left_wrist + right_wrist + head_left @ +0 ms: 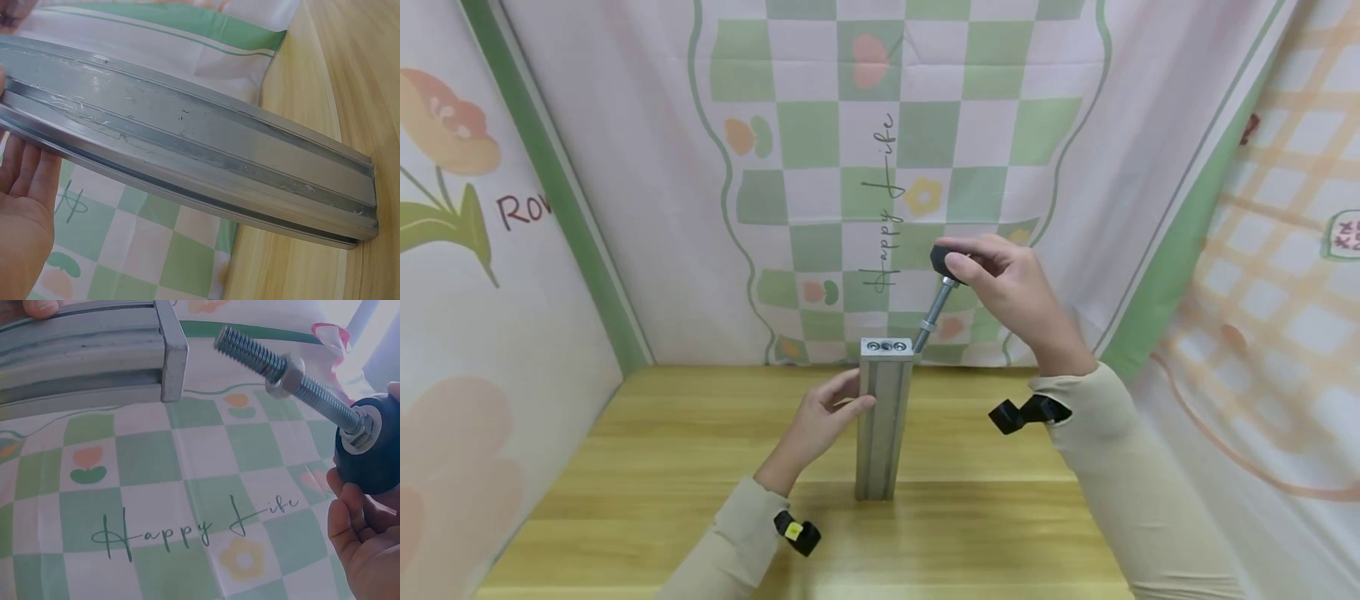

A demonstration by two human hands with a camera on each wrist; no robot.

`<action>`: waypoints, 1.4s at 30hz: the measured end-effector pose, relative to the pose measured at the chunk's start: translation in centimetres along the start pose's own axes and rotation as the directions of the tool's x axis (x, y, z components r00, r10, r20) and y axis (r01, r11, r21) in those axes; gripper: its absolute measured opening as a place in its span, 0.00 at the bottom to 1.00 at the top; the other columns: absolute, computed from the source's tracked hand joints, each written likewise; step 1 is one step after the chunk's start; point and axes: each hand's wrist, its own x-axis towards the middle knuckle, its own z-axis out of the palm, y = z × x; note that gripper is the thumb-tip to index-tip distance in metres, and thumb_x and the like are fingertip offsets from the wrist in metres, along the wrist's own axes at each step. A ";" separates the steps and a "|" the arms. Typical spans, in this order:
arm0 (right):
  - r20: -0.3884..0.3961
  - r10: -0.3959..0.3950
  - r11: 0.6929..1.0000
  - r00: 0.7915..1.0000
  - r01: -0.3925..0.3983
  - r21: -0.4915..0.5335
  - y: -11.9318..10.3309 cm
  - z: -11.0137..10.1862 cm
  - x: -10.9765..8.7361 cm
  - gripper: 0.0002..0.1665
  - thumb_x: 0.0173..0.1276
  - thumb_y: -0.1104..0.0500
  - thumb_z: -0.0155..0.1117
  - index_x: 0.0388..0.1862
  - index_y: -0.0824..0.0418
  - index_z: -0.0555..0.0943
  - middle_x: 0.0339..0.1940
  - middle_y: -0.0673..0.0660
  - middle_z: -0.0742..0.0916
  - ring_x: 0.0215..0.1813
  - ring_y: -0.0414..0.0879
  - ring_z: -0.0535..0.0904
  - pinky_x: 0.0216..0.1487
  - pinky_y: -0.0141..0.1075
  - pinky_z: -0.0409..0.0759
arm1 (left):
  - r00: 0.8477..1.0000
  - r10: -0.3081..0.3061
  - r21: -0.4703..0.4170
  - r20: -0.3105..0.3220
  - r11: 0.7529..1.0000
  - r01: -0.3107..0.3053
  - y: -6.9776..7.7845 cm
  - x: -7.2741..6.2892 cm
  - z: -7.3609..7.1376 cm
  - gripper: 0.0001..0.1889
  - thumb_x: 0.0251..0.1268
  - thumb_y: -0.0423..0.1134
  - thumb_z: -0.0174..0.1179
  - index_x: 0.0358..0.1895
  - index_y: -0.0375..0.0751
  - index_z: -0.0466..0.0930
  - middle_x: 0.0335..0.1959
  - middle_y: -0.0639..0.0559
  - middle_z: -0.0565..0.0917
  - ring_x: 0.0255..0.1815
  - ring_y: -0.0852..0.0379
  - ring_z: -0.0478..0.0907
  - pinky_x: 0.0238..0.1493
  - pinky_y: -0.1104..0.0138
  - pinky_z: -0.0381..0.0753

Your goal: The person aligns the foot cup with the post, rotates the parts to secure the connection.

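An aluminium profile (883,433) stands upright on the table, and a flat plate with several holes or bolt heads (887,346) caps its top. My left hand (823,417) grips its upper part from the left, thumb in front and fingers behind. In my right hand (1018,292) is a levelling foot, pinched by its round black base (375,450). The threaded rod (250,353) of the foot slants downward, with a nut (287,376) partway along it. In the right wrist view the rod's free end is apart from the profile's end plate (175,353). Grooves run along the profile (187,144).
The wooden table (700,467) spreads around the profile's foot. Behind it hangs a green and white checked cloth (808,133) with lettering, and patterned cloths (1285,250) close in the sides. A black wrist mount (1030,412) sticks out from the right sleeve.
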 end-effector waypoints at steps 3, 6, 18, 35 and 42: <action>0.000 -0.042 0.999 0.999 0.042 -0.001 -0.2 0.6 0.3 0.20 0.74 0.50 0.64 0.60 0.56 0.84 0.52 0.56 0.83 0.48 0.48 0.80 0.48 0.31 0.80 | 1.000 0.003 -0.004 0.001 1.000 -0.003 -0.2 0.0 0.0 0.21 0.72 0.41 0.64 0.65 0.40 0.77 0.47 0.48 0.84 0.51 0.52 0.80 0.58 0.63 0.80; 0.005 -0.070 0.997 0.998 0.070 -0.032 -0.3 1.1 0.7 0.20 0.73 0.49 0.65 0.60 0.54 0.84 0.53 0.54 0.84 0.49 0.47 0.79 0.46 0.32 0.79 | 1.000 0.007 -0.003 0.000 1.000 -0.007 -0.2 0.1 0.0 0.21 0.71 0.41 0.64 0.65 0.41 0.77 0.47 0.49 0.84 0.51 0.52 0.80 0.58 0.63 0.80; 0.054 -0.142 0.981 0.988 0.148 -0.126 -1.5 2.4 1.9 0.25 0.69 0.45 0.68 0.62 0.53 0.83 0.56 0.50 0.85 0.56 0.43 0.79 0.57 0.42 0.77 | 1.000 -0.004 -0.003 0.011 1.000 0.004 -0.2 0.1 -0.1 0.22 0.72 0.42 0.64 0.65 0.42 0.77 0.47 0.48 0.84 0.52 0.52 0.80 0.58 0.64 0.79; 0.152 -0.226 0.962 0.962 0.245 -0.118 -2.2 3.3 2.1 0.25 0.66 0.51 0.73 0.62 0.52 0.83 0.55 0.49 0.84 0.53 0.41 0.79 0.50 0.36 0.80 | 1.000 -0.025 0.002 0.009 1.000 0.025 -0.2 0.1 0.0 0.21 0.71 0.40 0.63 0.65 0.43 0.77 0.48 0.48 0.84 0.52 0.52 0.80 0.59 0.63 0.79; 0.191 -0.208 0.962 0.959 0.235 -0.137 -2.2 3.4 2.0 0.26 0.68 0.49 0.70 0.64 0.51 0.82 0.56 0.49 0.83 0.53 0.43 0.78 0.49 0.42 0.80 | 1.000 -0.009 -0.010 0.014 1.000 0.009 -0.2 0.0 0.0 0.22 0.71 0.42 0.64 0.65 0.43 0.77 0.48 0.48 0.84 0.51 0.52 0.80 0.58 0.64 0.80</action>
